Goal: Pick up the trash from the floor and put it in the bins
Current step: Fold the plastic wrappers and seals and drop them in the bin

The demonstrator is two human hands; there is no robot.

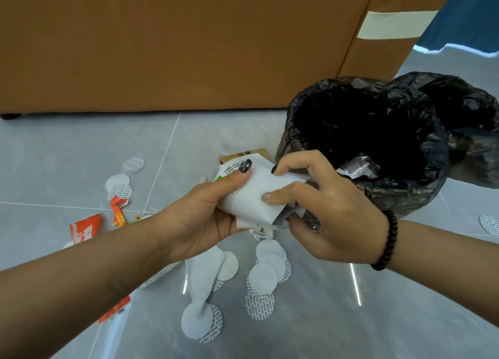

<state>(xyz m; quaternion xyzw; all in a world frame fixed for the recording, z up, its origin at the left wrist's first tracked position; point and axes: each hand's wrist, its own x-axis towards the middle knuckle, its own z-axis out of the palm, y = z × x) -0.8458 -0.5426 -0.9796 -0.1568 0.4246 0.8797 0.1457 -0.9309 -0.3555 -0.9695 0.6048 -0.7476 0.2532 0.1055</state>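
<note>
Gripping one wad of white paper (256, 196) between them, both hands work just beside the near rim of the bin (297, 132). The left hand (199, 218) curls round the wad from below with its thumb pressed along the top; the right hand (326, 213) pinches the other end, thumb on the face and fingers hooked over the far edge. A few loose scraps hang from under the wad, not clearly held by either hand.

The wad sits above the floor (67, 153), close to the bin's black liner (405, 196) but not yet over the opening. A second lined bin (469, 102) stands touching the first on its far right side. A clear wrapper (359, 167) already lies inside the near one.

The likeliest slip, as I judge it, is those dangling scraps dropping back among the white discs (263, 275) when the hands shift, since nothing seems to pin them. The liner's slack rim could also fold inward if the wad is pushed against it instead of dropped clear. Plenty remains on the tiles: discs and orange packets (85, 227) near the left arm, and a brown card (243, 155) behind the hands.
</note>
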